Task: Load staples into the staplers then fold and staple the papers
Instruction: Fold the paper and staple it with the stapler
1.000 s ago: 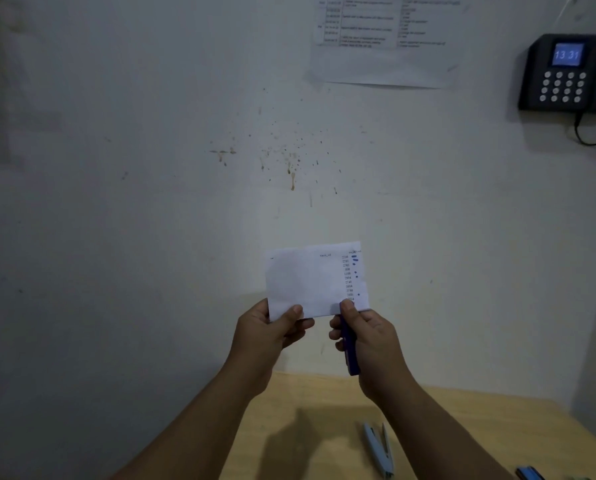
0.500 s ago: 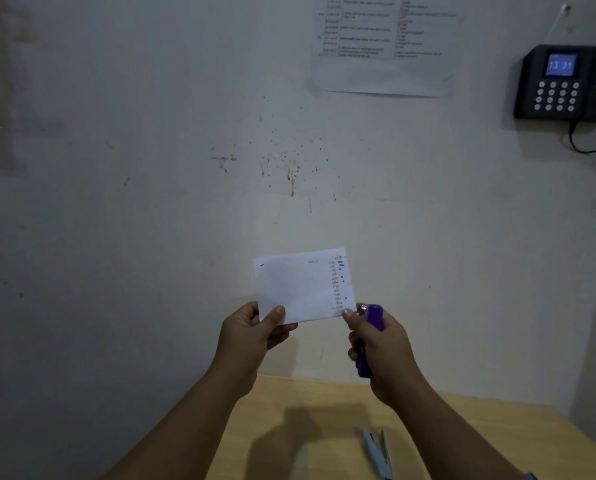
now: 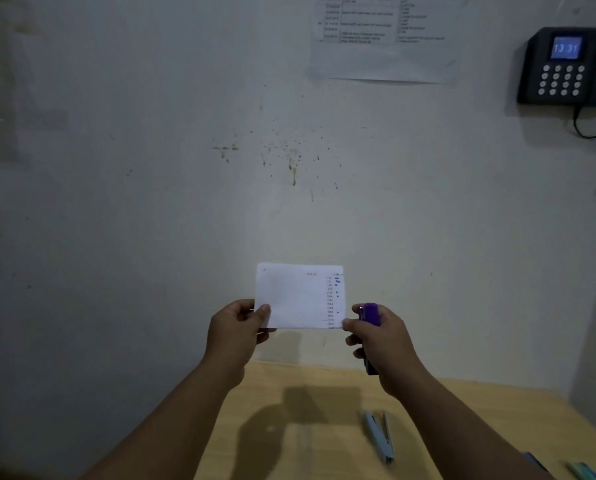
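I hold a folded white paper (image 3: 294,296) with a printed column of numbers up in front of the wall. My left hand (image 3: 235,332) pinches its lower left corner. My right hand (image 3: 381,344) grips a purple stapler (image 3: 369,315) upright, just to the right of the paper, with a fingertip touching the paper's lower right corner. The stapler's jaw is off the sheet. A light blue stapler (image 3: 379,436) lies hinged open on the wooden table (image 3: 324,427) below.
The wall stands right behind the table. A black keypad device (image 3: 566,65) with a cable and a printed sheet (image 3: 383,36) hang on it, high up. More blue and green objects (image 3: 580,471) peek in at the table's lower right edge.
The right hand has pulled the purple stapler off the paper's lower right edge and moved it to the right. The paper has shifted slightly left and tilted level.
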